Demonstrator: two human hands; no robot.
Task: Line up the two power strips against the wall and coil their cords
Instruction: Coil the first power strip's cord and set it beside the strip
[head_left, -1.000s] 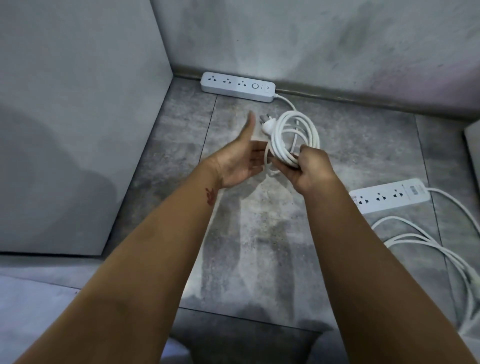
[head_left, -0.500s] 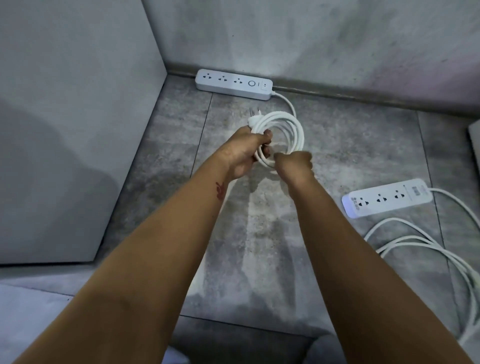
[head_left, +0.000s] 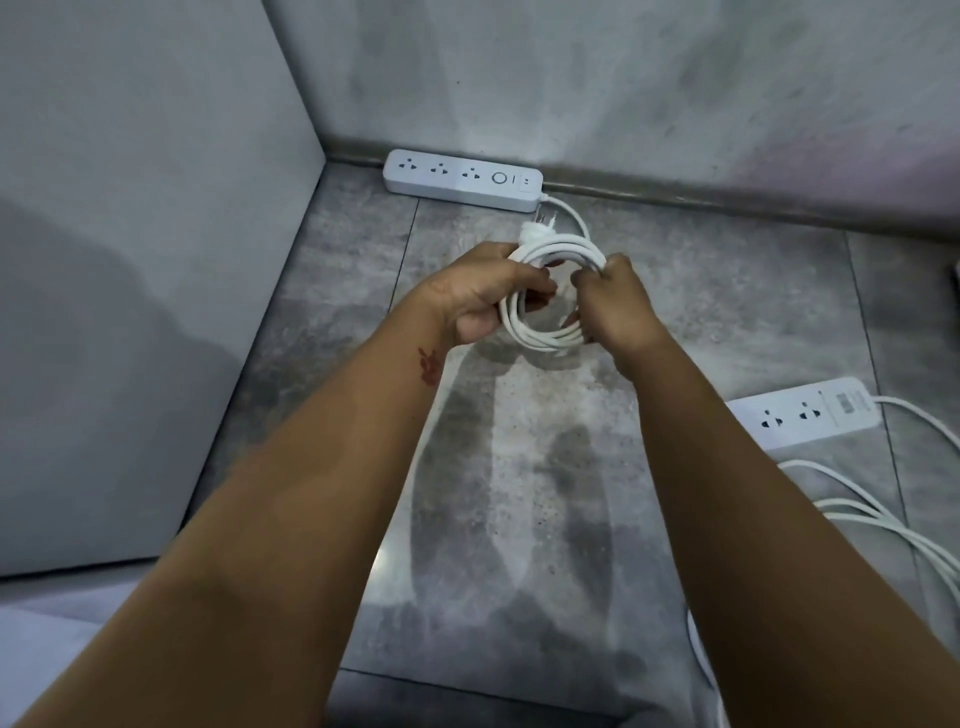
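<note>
A white power strip (head_left: 462, 179) lies along the foot of the back wall. Its cord is wound into a coil (head_left: 545, 335) held above the floor just in front of it, the plug (head_left: 540, 228) sticking up at the coil's far side. My left hand (head_left: 480, 296) grips the coil's left side and my right hand (head_left: 615, 306) grips its right side. A second white power strip (head_left: 810, 413) lies out on the floor at the right, partly behind my right forearm, with its cord (head_left: 883, 519) loose in loops beside it.
A grey panel (head_left: 130, 260) stands on the left and meets the back wall (head_left: 623, 78) in a corner. The floor (head_left: 519, 493) is grey tile. A dark object (head_left: 953, 275) shows at the right edge.
My left hand, open beside the coil a second ago, has closed round its left side. Both hands have carried the coil lower and closer to the strip at the wall.
</note>
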